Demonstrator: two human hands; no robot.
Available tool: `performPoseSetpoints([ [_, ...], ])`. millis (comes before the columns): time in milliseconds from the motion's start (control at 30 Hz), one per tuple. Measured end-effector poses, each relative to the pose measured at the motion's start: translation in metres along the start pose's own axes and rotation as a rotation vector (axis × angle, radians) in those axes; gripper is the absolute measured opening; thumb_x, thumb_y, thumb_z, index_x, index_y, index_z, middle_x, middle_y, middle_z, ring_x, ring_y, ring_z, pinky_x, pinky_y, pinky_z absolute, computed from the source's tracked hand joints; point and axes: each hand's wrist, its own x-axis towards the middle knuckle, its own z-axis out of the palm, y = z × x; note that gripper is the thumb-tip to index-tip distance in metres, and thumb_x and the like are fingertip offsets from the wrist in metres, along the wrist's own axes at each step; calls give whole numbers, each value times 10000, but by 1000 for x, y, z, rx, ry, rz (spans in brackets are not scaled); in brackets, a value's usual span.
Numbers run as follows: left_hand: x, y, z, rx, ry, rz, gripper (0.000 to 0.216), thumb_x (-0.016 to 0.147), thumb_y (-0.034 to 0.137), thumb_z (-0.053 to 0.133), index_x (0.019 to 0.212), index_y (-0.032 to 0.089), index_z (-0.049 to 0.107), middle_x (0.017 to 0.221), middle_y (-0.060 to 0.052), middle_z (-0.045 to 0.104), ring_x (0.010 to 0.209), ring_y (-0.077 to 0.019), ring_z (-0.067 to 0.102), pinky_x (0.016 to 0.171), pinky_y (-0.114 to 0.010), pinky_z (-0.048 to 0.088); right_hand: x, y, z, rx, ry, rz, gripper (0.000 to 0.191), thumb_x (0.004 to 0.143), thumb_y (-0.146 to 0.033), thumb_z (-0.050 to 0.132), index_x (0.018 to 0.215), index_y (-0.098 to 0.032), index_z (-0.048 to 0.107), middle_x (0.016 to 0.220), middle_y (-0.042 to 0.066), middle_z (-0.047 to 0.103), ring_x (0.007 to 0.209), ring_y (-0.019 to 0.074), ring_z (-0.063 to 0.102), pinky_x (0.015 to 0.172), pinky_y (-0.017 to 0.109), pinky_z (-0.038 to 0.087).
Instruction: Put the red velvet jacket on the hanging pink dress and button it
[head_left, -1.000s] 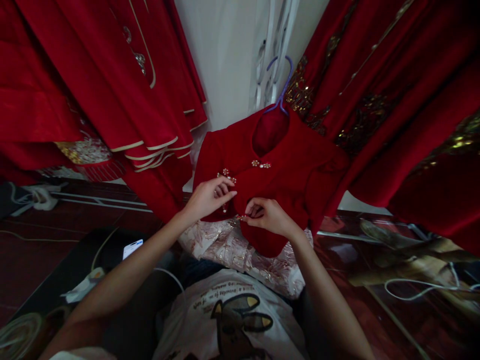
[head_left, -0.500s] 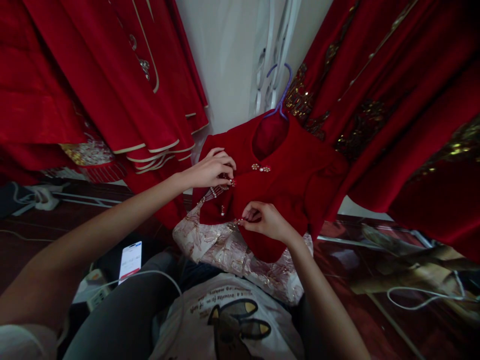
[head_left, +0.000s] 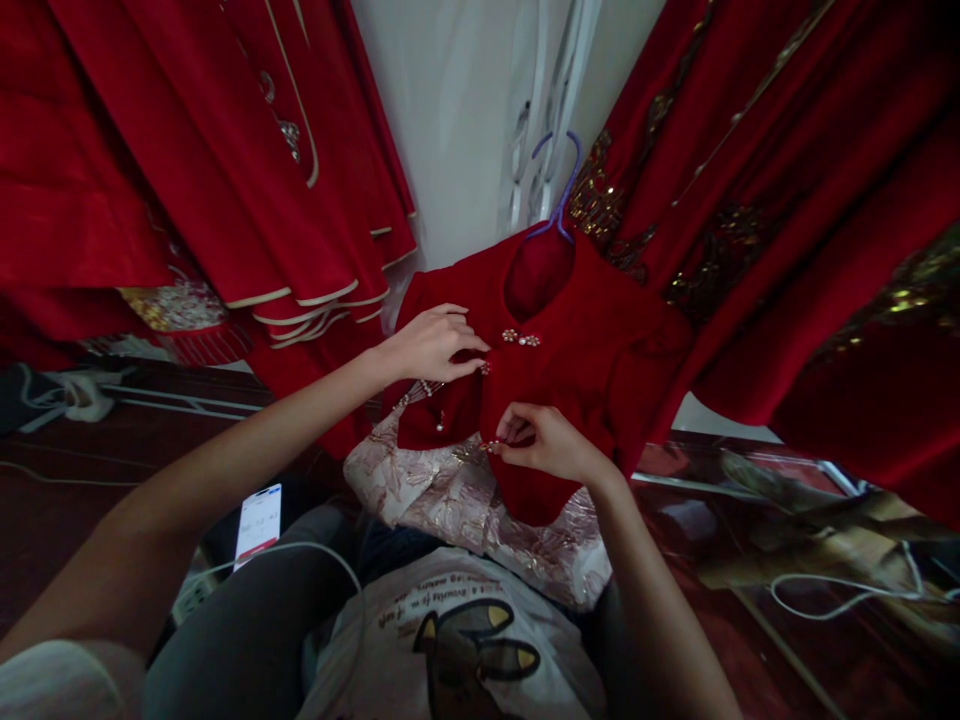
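A small red velvet jacket (head_left: 592, 350) hangs on a purple hanger (head_left: 559, 190) in front of me, with pearl clasps (head_left: 520, 338) below the collar. My left hand (head_left: 431, 345) lies on the jacket's front flap, fingers closed on the fabric at a beaded clasp. My right hand (head_left: 544, 442) is lower down, pinching a beaded fastener at the flap's edge. Under the jacket hangs a pale brocade skirt (head_left: 465, 510).
Red garments (head_left: 187, 150) with cream trim hang at the left, and red garments (head_left: 787, 200) with gold embroidery at the right. A white phone (head_left: 257, 520) and a white cable (head_left: 840, 590) lie on the dark floor. My knees and printed shirt fill the bottom.
My left hand rose from the lower clasp to the upper flap, then slid right along it. My right hand has stayed pinching the lower fastener.
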Motion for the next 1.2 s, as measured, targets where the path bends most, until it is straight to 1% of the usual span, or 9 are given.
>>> performPoseSetpoints([
  [167,25,18,7,33,113,-96,298,958,327,514,1178,181,651,1081,-78,671,1017,-208,591,922,-357,432,-15,-10,-18,-2,-137,42,147,716,-169,684,825,-173,586,810,17,666,724,137,622,683,265,502],
  [367,45,21,20,74,131,-93,202,935,321,566,1036,173,660,1048,-91,623,1005,-232,555,904,-394,389,-23,-18,-22,23,-174,35,119,747,-182,674,834,-174,593,825,15,677,754,137,630,724,275,513],
  [533,50,26,23,93,219,-13,139,929,261,539,949,157,630,1055,-93,640,1031,-222,544,1019,-445,364,-31,-30,-26,11,-199,15,123,782,-220,689,859,-171,606,865,24,690,794,144,652,759,289,530],
  [700,49,21,23,157,217,134,166,946,193,460,980,191,623,839,-16,662,899,-169,592,1174,-551,235,-37,-44,-32,3,-206,6,230,852,-339,668,1012,-175,649,942,43,716,873,151,675,840,315,550],
  [867,43,15,20,254,224,204,206,966,178,427,1053,221,608,803,25,662,762,-128,618,1206,-579,189,-36,-40,-35,-14,-57,32,201,878,-327,637,1013,-179,648,947,50,723,875,157,691,849,329,567],
  [967,42,16,17,260,209,181,227,996,200,376,999,195,603,791,14,674,749,-124,636,1187,-510,264,-28,-38,-39,8,156,-25,186,884,-349,635,984,-194,654,998,52,711,934,160,683,918,336,554],
  [1033,43,16,15,247,156,126,272,1014,245,347,965,158,600,768,-19,685,716,-133,645,1086,-430,390,-19,-42,-44,61,370,-78,208,883,-369,637,1008,-203,649,1060,58,696,1002,166,672,973,343,535],
  [1100,44,14,15,249,70,50,304,1013,276,344,976,127,606,725,-52,693,658,-155,650,899,-367,475,-6,-49,-48,144,549,-116,254,897,-405,611,1060,-211,634,1130,69,682,1075,176,657,1014,356,518],
  [1200,48,11,15,292,-55,-36,293,971,277,407,1011,106,640,713,-100,713,643,-197,669,733,-344,457,20,-60,-45,213,618,-127,387,943,-489,502,1222,-229,570,1273,85,634,1204,186,607,1068,367,481],
])
